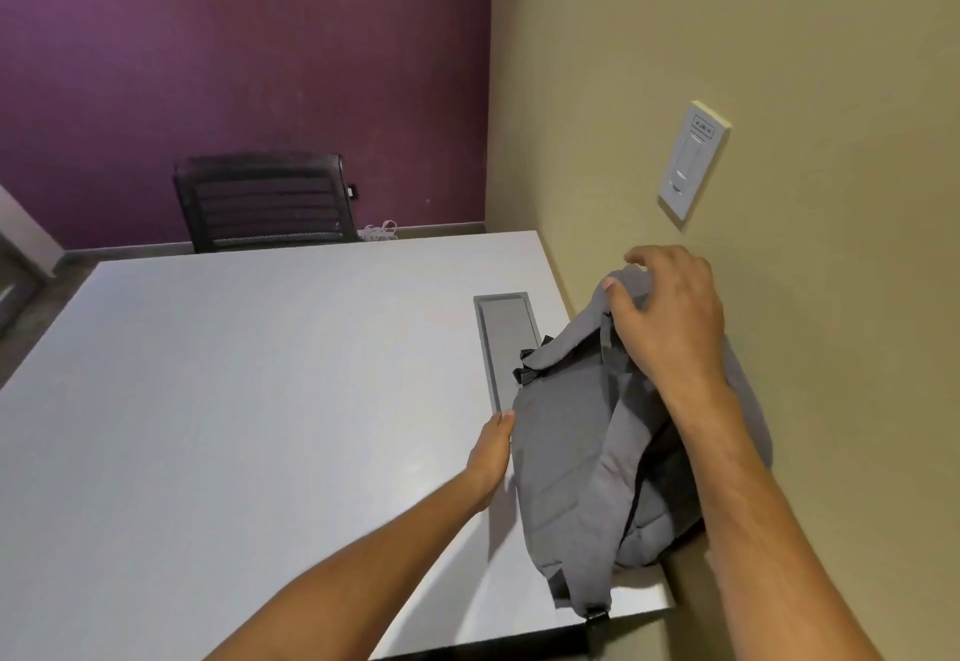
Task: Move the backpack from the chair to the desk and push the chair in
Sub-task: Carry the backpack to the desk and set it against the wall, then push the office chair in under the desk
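A grey backpack (576, 452) stands on the right end of the white desk (234, 400), leaning against the tan wall, with a strap hanging over the near edge. My right hand (670, 317) rests on its top, fingers curled around the upper fabric. My left hand (491, 455) lies flat against the backpack's left side, fingers extended. A black mesh chair (265, 200) stands at the far side of the desk, its back showing above the desktop. No other chair is in view.
A grey recessed cable tray (501, 343) is set into the desk just left of the backpack. A light switch plate (693, 164) hangs on the tan wall at right. White cables (382, 232) lie on the floor by the purple wall.
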